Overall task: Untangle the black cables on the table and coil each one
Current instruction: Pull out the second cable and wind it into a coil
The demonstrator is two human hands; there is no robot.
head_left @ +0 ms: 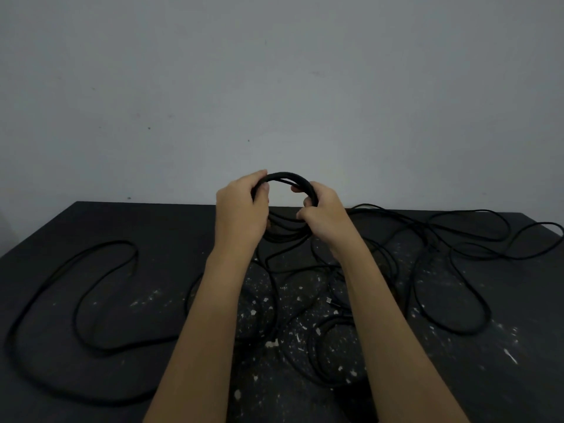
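Observation:
A coil of black cable (285,176) is held up above the far middle of the dark table (128,221). My left hand (241,209) grips the coil's left side and my right hand (323,213) grips its right side. Strands hang from the coil down to the table between my wrists. A long loose black cable (91,264) snakes over the left half of the table. A tangle of black cables (442,245) spreads over the right half. A small coiled bundle (332,325) lies near me, partly hidden by my right forearm.
The table is dark with white paint flecks (274,343) near its middle. A plain grey wall (274,87) stands behind it. One cable loop (549,227) reaches the table's right edge.

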